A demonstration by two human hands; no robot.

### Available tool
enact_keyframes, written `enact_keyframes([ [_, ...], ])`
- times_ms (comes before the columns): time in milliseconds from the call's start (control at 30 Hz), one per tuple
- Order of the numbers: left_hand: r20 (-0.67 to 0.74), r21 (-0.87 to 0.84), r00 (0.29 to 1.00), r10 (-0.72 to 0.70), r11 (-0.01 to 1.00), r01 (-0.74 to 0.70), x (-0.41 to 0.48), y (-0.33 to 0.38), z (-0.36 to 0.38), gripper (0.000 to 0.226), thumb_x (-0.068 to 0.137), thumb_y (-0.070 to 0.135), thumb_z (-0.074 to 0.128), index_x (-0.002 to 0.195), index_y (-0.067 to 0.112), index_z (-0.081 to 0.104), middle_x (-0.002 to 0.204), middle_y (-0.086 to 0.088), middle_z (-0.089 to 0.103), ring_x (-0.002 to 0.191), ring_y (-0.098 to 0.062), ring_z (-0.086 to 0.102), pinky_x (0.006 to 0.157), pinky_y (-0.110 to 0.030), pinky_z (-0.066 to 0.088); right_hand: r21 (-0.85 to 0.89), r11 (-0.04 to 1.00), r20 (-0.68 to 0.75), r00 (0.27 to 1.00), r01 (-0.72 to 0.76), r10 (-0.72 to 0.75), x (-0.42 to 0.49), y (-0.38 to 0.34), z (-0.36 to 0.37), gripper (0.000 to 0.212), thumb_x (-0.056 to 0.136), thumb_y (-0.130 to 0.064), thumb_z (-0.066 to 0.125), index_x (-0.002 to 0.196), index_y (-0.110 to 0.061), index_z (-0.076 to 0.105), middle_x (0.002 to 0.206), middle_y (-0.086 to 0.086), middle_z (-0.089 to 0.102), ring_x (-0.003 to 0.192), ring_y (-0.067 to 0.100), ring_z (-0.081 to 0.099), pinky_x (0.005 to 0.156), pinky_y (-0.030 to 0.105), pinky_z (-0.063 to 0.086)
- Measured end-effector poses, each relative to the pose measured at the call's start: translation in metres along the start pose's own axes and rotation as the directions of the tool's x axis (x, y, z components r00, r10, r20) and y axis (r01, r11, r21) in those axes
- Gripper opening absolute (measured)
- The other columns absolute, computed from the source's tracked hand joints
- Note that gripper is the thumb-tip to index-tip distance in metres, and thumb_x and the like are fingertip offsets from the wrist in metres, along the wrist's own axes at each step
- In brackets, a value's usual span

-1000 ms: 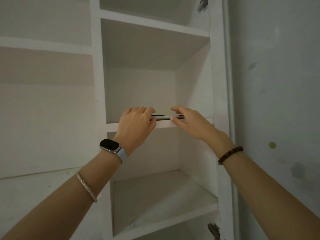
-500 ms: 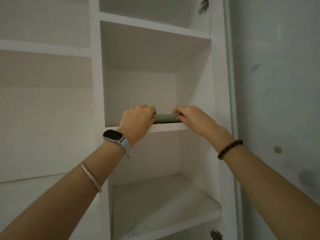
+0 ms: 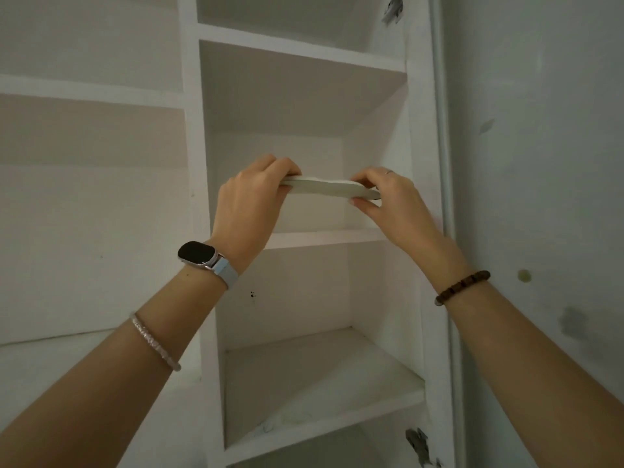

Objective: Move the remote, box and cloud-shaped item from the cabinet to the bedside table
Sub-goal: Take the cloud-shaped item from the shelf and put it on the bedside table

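Head view: we are holding cloud-shaped item above cabinet shelf, left hand and right hand clamping opposite ends. Pinching thin edges only; tilting risks it slipping, dropping.

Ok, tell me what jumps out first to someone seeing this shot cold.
Two bare arms reach up into a white cabinet, the left hand and right hand gripping the ends of a flat white cloud-shaped item, held clear above the shelf. Next, the dark smartwatch on the left wrist and the brown bead bracelet on the right.
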State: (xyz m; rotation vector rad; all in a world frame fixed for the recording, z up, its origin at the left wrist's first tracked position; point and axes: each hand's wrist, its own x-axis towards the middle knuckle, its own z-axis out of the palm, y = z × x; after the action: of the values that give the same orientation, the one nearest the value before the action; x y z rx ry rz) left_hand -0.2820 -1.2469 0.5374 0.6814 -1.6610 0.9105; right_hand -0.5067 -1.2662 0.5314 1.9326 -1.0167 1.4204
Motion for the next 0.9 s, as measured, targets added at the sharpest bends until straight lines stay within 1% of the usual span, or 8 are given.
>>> enact_keyframes([
  [133,0.026,-0.046,1.0,-0.003,0.999,0.005,-0.022,0.004,-0.023,0.01,0.091,0.02,0.06,0.1,0.015,0.061,0.089,-0.001,0.063,0.073,-0.021,0.056,0.06,-0.039,0.048,0.024,1.0,-0.041,0.999,-0.015,0.016,-0.022,-0.015,-0.01,0.01,0.088,-0.021,0.067,0.095,-0.017,0.062,0.087,-0.004,0.062,0.08,0.015,0.057,0.072,0.036,0.051],
  [233,0.13,-0.06,0.991,-0.026,0.998,0.034,-0.043,0.001,-0.037,0.012,0.091,0.025,0.06,0.099,0.016,0.06,0.091,-0.002,0.063,0.078,-0.023,0.059,0.066,-0.045,0.051,0.097,0.995,-0.04,0.998,-0.036,0.04,-0.042,-0.024,-0.014,0.008,0.087,-0.02,0.068,0.093,-0.016,0.063,0.085,-0.005,0.061,0.078,0.014,0.055,0.074,0.038,0.051],
  [467,0.295,-0.161,0.939,-0.179,0.959,0.233,-0.103,0.02,-0.073,0.009,0.09,0.025,0.063,0.095,0.017,0.063,0.086,0.004,0.062,0.077,-0.015,0.058,0.072,-0.038,0.052,0.228,0.966,0.068,0.992,-0.118,0.105,-0.104,-0.048,-0.016,0.018,0.084,-0.02,0.072,0.1,-0.013,0.068,0.092,0.009,0.068,0.082,0.023,0.062,0.077,0.043,0.053],
  [533,0.33,-0.174,0.909,-0.256,0.929,0.325,-0.127,0.033,-0.084,0.005,0.089,0.025,0.064,0.089,0.021,0.061,0.076,0.011,0.059,0.07,-0.006,0.054,0.069,-0.025,0.049,0.298,0.939,0.12,0.983,-0.17,0.139,-0.128,-0.057,-0.015,0.027,0.083,-0.022,0.074,0.106,-0.009,0.068,0.096,0.008,0.07,0.082,0.018,0.063,0.08,0.031,0.054],
  [600,0.35,-0.17,0.868,-0.352,0.888,0.428,-0.153,0.047,-0.095,0.009,0.088,0.023,0.065,0.084,0.024,0.057,0.069,0.015,0.055,0.063,-0.002,0.051,0.06,-0.013,0.041,0.422,0.872,0.195,0.965,-0.246,0.178,-0.151,-0.067,-0.014,0.028,0.082,-0.022,0.075,0.106,-0.01,0.067,0.092,-0.008,0.067,0.076,-0.002,0.059,0.072,0.008,0.047],
  [633,0.367,-0.165,0.841,-0.397,0.862,0.479,-0.168,0.053,-0.101,0.011,0.088,0.022,0.066,0.082,0.023,0.057,0.066,0.015,0.054,0.06,-0.001,0.05,0.058,-0.012,0.038,0.466,0.84,0.237,0.954,-0.279,0.185,-0.162,-0.07,-0.011,0.024,0.082,-0.021,0.075,0.102,-0.014,0.066,0.087,-0.016,0.064,0.072,-0.007,0.058,0.067,0.004,0.043],
  [767,0.442,-0.104,0.722,-0.532,0.769,0.631,-0.225,0.073,-0.127,0.009,0.087,0.02,0.067,0.085,0.019,0.059,0.069,0.012,0.058,0.061,-0.001,0.052,0.055,-0.011,0.039,0.515,0.781,0.378,0.911,-0.355,0.164,-0.208,-0.085,0.007,0.017,0.081,-0.023,0.076,0.089,-0.02,0.061,0.072,-0.016,0.059,0.06,-0.002,0.054,0.057,0.007,0.039],
  [900,0.443,-0.028,0.633,-0.635,0.696,0.718,-0.273,0.09,-0.157,0.013,0.085,0.015,0.07,0.086,0.022,0.058,0.072,0.015,0.06,0.064,0.002,0.056,0.057,-0.009,0.042,0.573,0.684,0.511,0.849,-0.452,0.134,-0.255,-0.11,0.024,0.019,0.081,-0.022,0.077,0.095,-0.023,0.065,0.079,-0.011,0.065,0.064,-0.001,0.058,0.06,0.007,0.042],
])
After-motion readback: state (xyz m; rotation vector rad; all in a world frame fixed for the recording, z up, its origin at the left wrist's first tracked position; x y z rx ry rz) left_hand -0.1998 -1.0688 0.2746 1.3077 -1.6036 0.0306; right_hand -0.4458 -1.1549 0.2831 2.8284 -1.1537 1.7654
